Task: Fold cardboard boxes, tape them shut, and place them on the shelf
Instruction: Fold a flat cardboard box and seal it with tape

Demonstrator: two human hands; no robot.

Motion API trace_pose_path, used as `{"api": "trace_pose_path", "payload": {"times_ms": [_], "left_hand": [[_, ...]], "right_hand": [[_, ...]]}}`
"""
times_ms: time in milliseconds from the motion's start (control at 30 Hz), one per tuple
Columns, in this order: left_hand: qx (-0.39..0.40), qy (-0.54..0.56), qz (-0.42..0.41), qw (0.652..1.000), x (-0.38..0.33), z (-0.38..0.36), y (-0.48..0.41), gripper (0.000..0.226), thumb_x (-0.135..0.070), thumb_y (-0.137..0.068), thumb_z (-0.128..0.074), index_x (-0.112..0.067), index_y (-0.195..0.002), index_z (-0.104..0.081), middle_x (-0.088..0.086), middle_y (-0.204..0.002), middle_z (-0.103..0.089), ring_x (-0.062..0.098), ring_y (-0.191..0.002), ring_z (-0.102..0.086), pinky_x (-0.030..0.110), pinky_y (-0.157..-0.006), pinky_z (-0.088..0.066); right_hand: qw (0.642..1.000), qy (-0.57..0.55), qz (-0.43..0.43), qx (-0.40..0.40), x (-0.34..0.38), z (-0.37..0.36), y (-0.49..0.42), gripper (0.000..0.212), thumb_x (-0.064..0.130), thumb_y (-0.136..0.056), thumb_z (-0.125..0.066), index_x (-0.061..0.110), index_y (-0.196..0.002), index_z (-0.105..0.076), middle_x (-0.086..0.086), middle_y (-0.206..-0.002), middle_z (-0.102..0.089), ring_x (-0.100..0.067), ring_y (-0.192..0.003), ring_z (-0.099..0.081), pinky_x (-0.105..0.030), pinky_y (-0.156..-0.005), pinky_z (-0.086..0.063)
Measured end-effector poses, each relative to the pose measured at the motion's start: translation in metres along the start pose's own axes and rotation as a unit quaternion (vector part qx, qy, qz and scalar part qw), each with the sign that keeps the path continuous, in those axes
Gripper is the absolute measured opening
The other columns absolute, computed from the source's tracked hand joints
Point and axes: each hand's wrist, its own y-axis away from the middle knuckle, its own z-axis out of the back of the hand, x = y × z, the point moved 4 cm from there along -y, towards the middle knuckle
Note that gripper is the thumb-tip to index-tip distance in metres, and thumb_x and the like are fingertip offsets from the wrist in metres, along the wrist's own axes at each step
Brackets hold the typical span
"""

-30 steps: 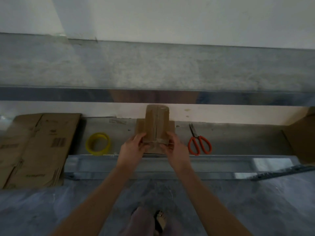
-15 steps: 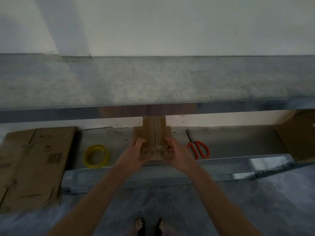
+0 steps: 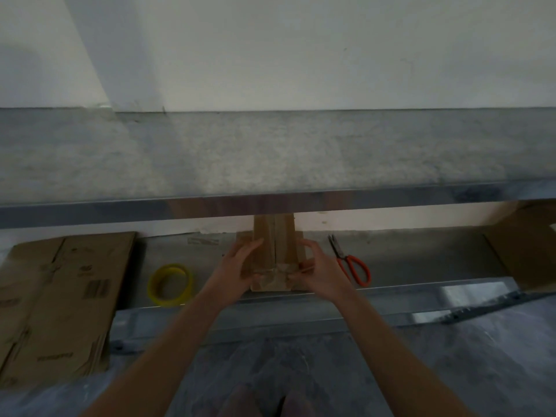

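A small brown cardboard box [image 3: 275, 245] with a taped centre seam stands on the lower shelf [image 3: 421, 263], its top hidden behind the upper shelf's metal edge [image 3: 301, 203]. My left hand [image 3: 240, 266] grips its left side. My right hand [image 3: 319, 272] holds its right side, fingers near the clear tape at the box's front edge. A yellow tape roll [image 3: 170, 284] lies left of the box. Orange-handled scissors [image 3: 350, 263] lie to its right.
A stack of flat cardboard boxes [image 3: 57, 299] covers the lower shelf's left end. Another brown box [image 3: 526, 245] stands at the far right. The upper shelf's grey top [image 3: 270, 152] spans the view below a white wall. Grey floor and my feet [image 3: 264, 401] are below.
The view has tilted upward, showing more of the upper shelf and wall. Both hands have stayed on the box, shifting slightly along its sides.
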Motion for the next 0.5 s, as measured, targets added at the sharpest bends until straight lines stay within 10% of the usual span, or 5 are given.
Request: {"api": "trace_pose_path", "payload": {"times_ms": [167, 267, 400, 500], "left_hand": [[-0.002, 0.034, 0.039, 0.999, -0.008, -0.008, 0.011, 0.068, -0.029, -0.085, -0.071, -0.038, -0.142, -0.036, -0.013, -0.132, -0.036, 0.008, -0.122, -0.045, 0.026, -0.107, -0.038], [-0.044, 0.06, 0.074, 0.994, -0.013, -0.01, 0.02, 0.071, -0.045, -0.082, -0.069, -0.038, -0.144, -0.035, -0.012, -0.133, -0.036, 0.008, -0.116, -0.049, 0.03, -0.103, -0.044], [-0.07, 0.093, 0.085, 0.99, -0.017, -0.017, 0.03, 0.069, -0.036, -0.087, -0.066, -0.036, -0.147, -0.03, -0.003, -0.144, -0.037, 0.01, -0.118, -0.05, 0.026, -0.102, -0.044], [-0.099, 0.128, 0.1, 0.982, -0.016, -0.018, 0.036, 0.068, -0.034, -0.087, -0.067, -0.037, -0.146, -0.032, -0.001, -0.143, -0.041, 0.009, -0.117, -0.049, 0.025, -0.1, -0.044]], "right_hand": [[1.0, 0.0, -0.01, 0.006, 0.003, -0.008, 0.007, 0.075, 0.028, -0.083, -0.077, 0.03, -0.147, -0.038, 0.005, -0.116, -0.067, -0.008, -0.1, -0.065, -0.026, -0.089, -0.054], [0.98, -0.183, -0.077, -0.007, 0.001, -0.015, 0.023, 0.039, 0.032, -0.095, -0.062, 0.037, -0.131, -0.046, 0.007, -0.112, -0.062, -0.003, -0.095, -0.061, -0.022, -0.074, -0.055], [0.858, -0.454, -0.238, -0.038, -0.023, -0.054, 0.04, 0.035, 0.035, -0.092, -0.065, 0.015, -0.118, -0.054, -0.015, -0.123, -0.059, -0.02, -0.1, -0.06, -0.037, -0.072, -0.059], [0.749, -0.587, -0.296, 0.08, -0.019, -0.088, 0.048, 0.066, 0.065, -0.067, -0.075, 0.008, -0.096, -0.057, -0.01, -0.083, -0.052, -0.024, -0.077, -0.054, -0.047, -0.075, -0.059]]}}
